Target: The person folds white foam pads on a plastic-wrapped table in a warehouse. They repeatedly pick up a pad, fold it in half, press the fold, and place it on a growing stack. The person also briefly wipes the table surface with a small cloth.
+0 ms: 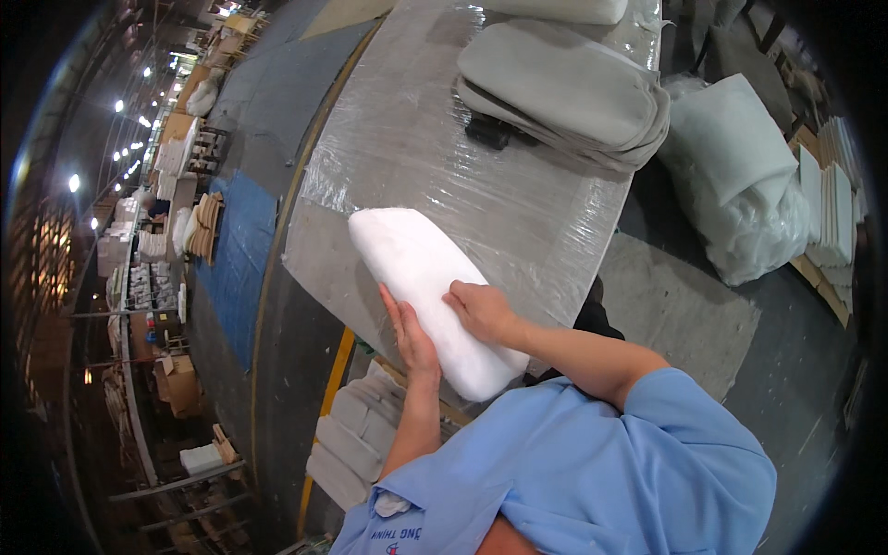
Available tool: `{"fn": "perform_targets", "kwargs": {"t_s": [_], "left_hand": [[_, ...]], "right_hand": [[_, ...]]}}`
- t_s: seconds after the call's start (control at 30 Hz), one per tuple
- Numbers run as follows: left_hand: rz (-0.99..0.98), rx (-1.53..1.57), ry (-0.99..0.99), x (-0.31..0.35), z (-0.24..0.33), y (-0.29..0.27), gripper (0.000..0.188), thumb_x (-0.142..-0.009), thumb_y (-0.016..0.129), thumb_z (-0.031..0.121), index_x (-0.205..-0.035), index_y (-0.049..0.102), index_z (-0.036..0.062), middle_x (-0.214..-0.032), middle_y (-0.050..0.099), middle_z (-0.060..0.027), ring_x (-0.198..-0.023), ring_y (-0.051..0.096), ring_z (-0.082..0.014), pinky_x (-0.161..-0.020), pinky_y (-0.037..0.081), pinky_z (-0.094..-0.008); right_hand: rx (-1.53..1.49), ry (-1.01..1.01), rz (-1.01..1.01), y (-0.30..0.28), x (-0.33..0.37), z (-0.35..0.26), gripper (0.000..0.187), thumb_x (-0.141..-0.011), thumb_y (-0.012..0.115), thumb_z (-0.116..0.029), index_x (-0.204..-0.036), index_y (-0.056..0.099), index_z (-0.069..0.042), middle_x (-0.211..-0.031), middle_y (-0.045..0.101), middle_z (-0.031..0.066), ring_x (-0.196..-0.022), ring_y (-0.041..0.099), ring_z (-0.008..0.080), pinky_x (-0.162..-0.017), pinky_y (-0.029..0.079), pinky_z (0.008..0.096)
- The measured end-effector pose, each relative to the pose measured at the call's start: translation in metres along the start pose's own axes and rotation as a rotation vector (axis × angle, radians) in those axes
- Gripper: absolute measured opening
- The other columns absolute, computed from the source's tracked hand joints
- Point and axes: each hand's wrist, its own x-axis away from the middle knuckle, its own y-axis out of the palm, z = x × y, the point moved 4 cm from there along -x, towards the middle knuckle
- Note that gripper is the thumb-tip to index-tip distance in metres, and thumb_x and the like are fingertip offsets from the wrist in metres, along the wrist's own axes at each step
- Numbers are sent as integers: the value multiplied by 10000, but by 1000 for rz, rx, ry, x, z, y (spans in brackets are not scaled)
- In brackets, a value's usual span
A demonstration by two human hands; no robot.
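A thick white padded cushion (421, 245), long and rounded at its corners, lies slanted over the near end of a grey table (370, 157) covered in clear plastic film. Its near end reaches past the table edge toward my body. My left hand (413, 340) rests flat along the cushion's left side, fingers stretched out. On the upper face, toward the right side, my right hand (483, 310) is closed, its fingers curled against the soft white surface. Whether the right fingertips pinch a fold of it is hard to see.
Stacked grey oval fabric pieces (564, 83) lie at the table's far right, beside a small black object (487, 132). A plastic-wrapped pale bundle (735, 176) stands to the right. Grey cushions (356, 425) sit below the table's near left. Blue floor sheeting (231, 268) spreads leftward.
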Motion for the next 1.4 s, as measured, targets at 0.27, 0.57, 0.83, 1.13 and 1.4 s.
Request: {"fn": "perform_targets", "kwargs": {"t_s": [0.27, 0.57, 0.83, 1.13, 1.4], "left_hand": [[19, 7, 20, -6, -15, -6, 672, -1162, 348, 395, -1733, 98, 141, -1755, 195, -196, -1553, 341, -338, -1246, 315, -413], [-2, -23, 107, -19, -25, -9, 691, -1152, 403, 341, -1723, 107, 89, -1771, 155, -186, -1590, 263, -336, -1290, 238, -452], [43, -8, 54, -7, -16, 3, 627, -1160, 348, 285, -1734, 111, 191, -1748, 199, -203, -1518, 385, -367, -1226, 364, -455], [1, 35, 106, -18, -28, -2, 619, -1161, 338, 280, -1731, 123, 168, -1751, 195, -206, -1531, 374, -367, -1220, 378, -460], [5, -20, 136, -12, -20, 1, 618, -1157, 317, 291, -1729, 117, 170, -1721, 238, -250, -1473, 449, -393, -1190, 420, -477]], "right_hand": [[-203, 110, 14, -9, -26, -7, 333, -1077, 556, -366, -1130, 622, -44, -956, 725, 265, -928, 696, 479, -830, 528, 546], [-26, 150, 32, 10, -81, 24, 300, -1041, 600, -339, -1140, 658, -62, -1040, 745, 241, -981, 717, 431, -859, 534, 558], [-40, 175, -41, 12, -132, -6, 367, -1067, 519, -342, -1284, 635, -68, -1182, 732, 245, -1124, 688, 440, -954, 540, 532], [-167, 201, 130, 2, -76, 46, 297, -1057, 578, -317, -1170, 631, -47, -1072, 735, 242, -1010, 703, 448, -872, 527, 542], [-136, 25, -8, 4, -40, 5, 335, -1070, 575, -381, -1132, 594, -52, -969, 715, 229, -926, 688, 422, -808, 515, 526]]}}
